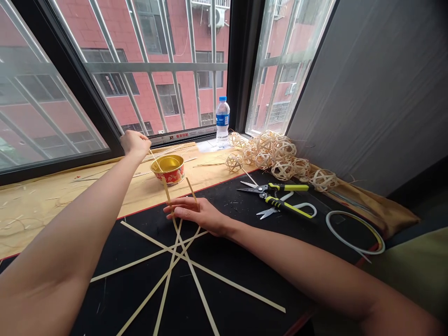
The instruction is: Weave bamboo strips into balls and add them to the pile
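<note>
Several flat pale bamboo strips [238,284] lie crossed in a star on a black mat [224,322]. One raised bamboo strip [165,186] runs from the star up past a red and gold bowl [168,170]. My left hand [136,142] is closed on the far end of this strip, beyond the bowl near the window. Just behind the crossing, my right hand [191,213] pinches the same strip between thumb and fingers. Another strip end sticks up behind the right hand's fingers. Part of the crossing lies near my right palm.
Yellow-black shears [287,198] and white-handled scissors [276,211] lie right of my right hand. Woven balls [273,151] are heaped behind them. A water bottle [222,122] stands by the window. A coiled white strip [329,221] lies at the right edge.
</note>
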A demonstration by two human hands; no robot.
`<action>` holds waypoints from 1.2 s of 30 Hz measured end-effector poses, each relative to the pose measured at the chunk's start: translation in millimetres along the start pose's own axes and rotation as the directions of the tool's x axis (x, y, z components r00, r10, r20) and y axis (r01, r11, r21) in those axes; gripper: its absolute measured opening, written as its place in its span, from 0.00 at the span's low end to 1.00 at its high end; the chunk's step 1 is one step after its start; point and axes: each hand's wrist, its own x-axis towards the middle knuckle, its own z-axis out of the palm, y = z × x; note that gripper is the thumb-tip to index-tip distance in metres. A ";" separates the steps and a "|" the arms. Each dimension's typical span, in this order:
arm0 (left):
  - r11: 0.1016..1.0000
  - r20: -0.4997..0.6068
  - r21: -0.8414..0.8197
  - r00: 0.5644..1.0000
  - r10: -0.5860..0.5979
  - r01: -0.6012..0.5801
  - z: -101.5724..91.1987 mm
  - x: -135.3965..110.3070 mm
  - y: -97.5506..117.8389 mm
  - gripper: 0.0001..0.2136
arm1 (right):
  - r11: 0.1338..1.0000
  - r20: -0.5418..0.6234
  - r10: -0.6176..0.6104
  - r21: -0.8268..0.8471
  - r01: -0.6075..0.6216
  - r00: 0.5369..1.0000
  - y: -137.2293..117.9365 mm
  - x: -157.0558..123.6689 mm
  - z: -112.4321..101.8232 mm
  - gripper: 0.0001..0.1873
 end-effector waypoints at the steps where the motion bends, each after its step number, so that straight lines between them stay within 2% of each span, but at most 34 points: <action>1: 0.999 0.033 0.008 0.998 -0.046 0.046 -1.3 0.3 -2.9 0.14 | 1.000 0.000 0.001 0.001 -0.001 1.000 0.0 0.0 0.2 0.27; 3: 0.994 0.110 0.028 0.988 -0.109 0.107 -3.7 -1.0 -6.8 0.14 | 1.000 0.002 0.005 0.004 -0.005 1.000 -0.2 0.0 0.4 0.27; 5: 0.993 0.158 0.054 0.981 -0.114 0.107 -6.0 -4.0 -8.4 0.13 | 1.000 -0.002 0.006 0.008 -0.006 1.000 -0.5 0.0 0.6 0.27; 12: 0.976 0.159 0.197 0.985 0.061 -0.092 -0.9 -13.7 -7.9 0.13 | 1.000 0.003 0.007 0.021 -0.007 1.000 -1.4 0.4 0.9 0.28; 17: 0.941 0.222 0.269 0.964 0.145 -0.203 11.1 -16.5 -11.4 0.13 | 1.000 0.009 -0.014 0.022 0.014 1.000 -0.3 0.9 0.0 0.26; 22: 0.925 0.280 0.265 0.939 0.198 -0.274 10.4 -8.5 -12.6 0.13 | 1.000 0.005 -0.006 0.028 0.006 1.000 -0.6 0.7 -0.8 0.28; 27: 0.923 0.277 0.237 0.932 0.235 -0.303 6.9 -3.1 -13.1 0.16 | 1.000 0.002 -0.003 0.030 0.003 1.000 -1.2 1.4 -0.1 0.28; 36: 0.920 0.222 0.196 0.929 0.295 -0.339 17.3 -13.8 -3.9 0.16 | 1.000 -0.005 0.006 0.016 -0.006 1.000 -3.2 0.5 0.9 0.29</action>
